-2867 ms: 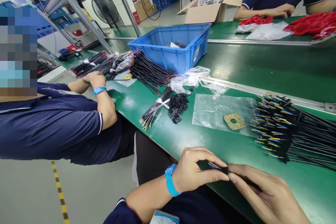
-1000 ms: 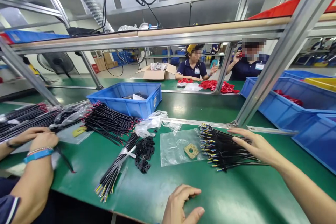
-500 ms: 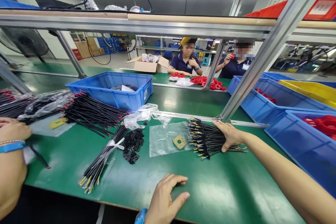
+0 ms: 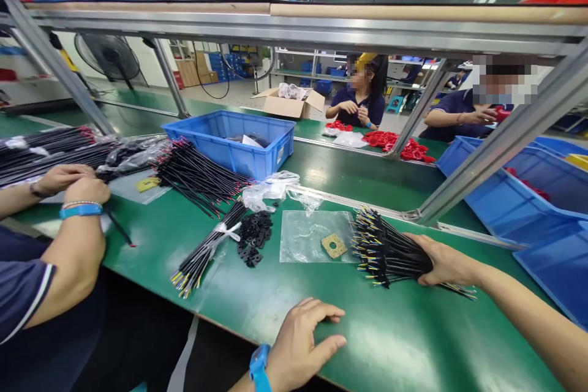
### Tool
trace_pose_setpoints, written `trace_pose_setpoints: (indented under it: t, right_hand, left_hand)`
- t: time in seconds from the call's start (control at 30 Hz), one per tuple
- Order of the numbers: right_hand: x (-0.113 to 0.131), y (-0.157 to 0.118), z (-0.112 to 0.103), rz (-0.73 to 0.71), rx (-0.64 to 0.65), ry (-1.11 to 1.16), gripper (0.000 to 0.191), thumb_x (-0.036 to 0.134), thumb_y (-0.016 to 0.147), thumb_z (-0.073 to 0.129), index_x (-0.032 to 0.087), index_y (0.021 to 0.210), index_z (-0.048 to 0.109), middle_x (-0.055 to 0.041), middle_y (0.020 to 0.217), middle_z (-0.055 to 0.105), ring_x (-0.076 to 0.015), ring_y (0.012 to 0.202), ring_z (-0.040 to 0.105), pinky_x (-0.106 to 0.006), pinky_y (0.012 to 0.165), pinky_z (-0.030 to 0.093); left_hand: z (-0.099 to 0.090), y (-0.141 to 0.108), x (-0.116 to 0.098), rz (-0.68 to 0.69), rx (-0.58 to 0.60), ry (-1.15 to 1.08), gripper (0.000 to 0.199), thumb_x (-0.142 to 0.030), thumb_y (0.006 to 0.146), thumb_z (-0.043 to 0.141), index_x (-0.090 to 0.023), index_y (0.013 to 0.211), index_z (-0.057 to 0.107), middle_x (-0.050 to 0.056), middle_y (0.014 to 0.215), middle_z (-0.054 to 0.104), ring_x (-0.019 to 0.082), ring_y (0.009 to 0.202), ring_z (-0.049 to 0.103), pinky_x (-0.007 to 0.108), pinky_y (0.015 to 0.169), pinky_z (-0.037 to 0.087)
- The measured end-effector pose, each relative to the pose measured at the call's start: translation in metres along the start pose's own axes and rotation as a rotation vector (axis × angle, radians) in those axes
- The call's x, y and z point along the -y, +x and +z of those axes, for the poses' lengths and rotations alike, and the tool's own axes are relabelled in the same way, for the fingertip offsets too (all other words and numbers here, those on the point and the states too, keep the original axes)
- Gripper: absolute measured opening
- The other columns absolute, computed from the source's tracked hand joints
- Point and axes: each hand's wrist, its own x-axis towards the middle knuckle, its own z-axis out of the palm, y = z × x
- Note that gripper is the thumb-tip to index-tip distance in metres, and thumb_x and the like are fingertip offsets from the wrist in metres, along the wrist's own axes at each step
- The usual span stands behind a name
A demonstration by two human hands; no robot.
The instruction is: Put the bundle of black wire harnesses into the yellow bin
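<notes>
My right hand [image 4: 443, 262] is wrapped over a bundle of black cables [image 4: 395, 251] with bare coloured wire ends facing left. Its thumb and fingers grip the bundle from both sides. At the table's front edge my left hand [image 4: 307, 340], with a blue band at the wrist, holds nothing and its fingers are apart. A clear plastic bag [image 4: 301, 236] lies left of the bundle, with a yellowish square plate [image 4: 334, 245] with a central hole on it. Further left are a pile of small black parts [image 4: 255, 236] and a tied cable bundle [image 4: 211, 248].
A co-worker's hands [image 4: 76, 184] work at the left beside black cables with red ends [image 4: 197, 177]. A blue bin [image 4: 229, 147] stands behind them. Metal posts rise at the table's back, with more blue bins [image 4: 496, 190] at right. Two people sit across the table.
The view has turned left, showing more of the co-worker at the left. My right hand still grips the bundle, whose right end has shifted slightly toward me. My left hand stays open.
</notes>
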Motion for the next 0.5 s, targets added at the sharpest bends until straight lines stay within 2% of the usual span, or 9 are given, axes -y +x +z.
trace_pose_setpoints:
  t: [0.1, 0.2, 0.27, 0.33, 0.37, 0.43, 0.5]
  right_hand:
    - [0.007, -0.015, 0.006, 0.038, 0.013, 0.019, 0.090, 0.030, 0.061, 0.073, 0.017, 0.147, 0.050, -0.0138, 0.133, 0.064, -0.0313, 0.119, 0.064, -0.039, 0.105, 0.049]
    - [0.017, -0.028, 0.016, 0.138, 0.008, 0.014, 0.072, 0.031, 0.072, 0.075, 0.017, 0.139, 0.053, -0.0106, 0.116, 0.068, -0.0261, 0.102, 0.067, -0.039, 0.093, 0.053]
    - [0.025, -0.037, 0.023, 0.220, -0.004, 0.008, 0.063, 0.037, 0.079, 0.076, 0.016, 0.134, 0.055, -0.0077, 0.106, 0.068, -0.0231, 0.091, 0.066, -0.040, 0.087, 0.053]
    - [0.034, -0.048, 0.030, 0.290, -0.022, 0.013, 0.061, 0.037, 0.081, 0.076, 0.015, 0.133, 0.055, -0.0057, 0.100, 0.067, -0.0216, 0.086, 0.065, -0.039, 0.084, 0.052]
    - [0.039, -0.056, 0.033, 0.320, -0.032, 0.023, 0.062, 0.034, 0.078, 0.076, 0.015, 0.134, 0.055, -0.0055, 0.098, 0.067, -0.0219, 0.085, 0.065, -0.038, 0.082, 0.051]
    - [0.048, -0.075, 0.041, 0.378, -0.056, 0.051, 0.065, 0.028, 0.072, 0.074, 0.014, 0.133, 0.055, -0.0069, 0.095, 0.069, -0.0242, 0.083, 0.066, -0.036, 0.078, 0.050]
    - [0.058, -0.099, 0.050, 0.440, -0.077, 0.088, 0.065, 0.026, 0.066, 0.071, 0.014, 0.128, 0.056, -0.0089, 0.092, 0.070, -0.0279, 0.082, 0.067, -0.036, 0.074, 0.047]
  left_hand:
    - [-0.002, 0.000, 0.000, -0.008, 0.024, 0.009, 0.028, -0.037, 0.091, 0.070, -0.024, 0.116, 0.075, 0.005, 0.102, 0.077, 0.025, 0.097, 0.070, 0.036, 0.091, 0.052]
    - [-0.001, 0.002, 0.003, -0.032, 0.028, -0.010, 0.028, -0.038, 0.092, 0.070, -0.024, 0.114, 0.075, 0.006, 0.100, 0.077, 0.025, 0.096, 0.069, 0.037, 0.091, 0.051]
    - [0.005, 0.003, 0.005, -0.084, 0.024, -0.116, 0.032, -0.044, 0.093, 0.070, -0.023, 0.116, 0.075, 0.008, 0.103, 0.076, 0.025, 0.100, 0.069, 0.037, 0.093, 0.051]
    - [0.018, 0.001, 0.005, -0.188, 0.071, -0.367, 0.048, -0.057, 0.091, 0.071, -0.021, 0.121, 0.073, 0.012, 0.110, 0.075, 0.026, 0.104, 0.070, 0.037, 0.095, 0.053]
    - [0.027, -0.001, 0.003, -0.262, 0.135, -0.532, 0.059, -0.065, 0.088, 0.072, -0.019, 0.125, 0.071, 0.014, 0.114, 0.074, 0.026, 0.105, 0.071, 0.038, 0.095, 0.054]
    - [0.048, -0.010, 0.000, -0.433, 0.354, -0.854, 0.080, -0.075, 0.077, 0.078, -0.017, 0.129, 0.068, 0.018, 0.119, 0.073, 0.030, 0.108, 0.073, 0.040, 0.095, 0.055]
    - [0.071, -0.022, -0.002, -0.577, 0.614, -1.053, 0.083, -0.070, 0.071, 0.086, -0.015, 0.132, 0.069, 0.020, 0.124, 0.073, 0.033, 0.115, 0.073, 0.045, 0.104, 0.053]
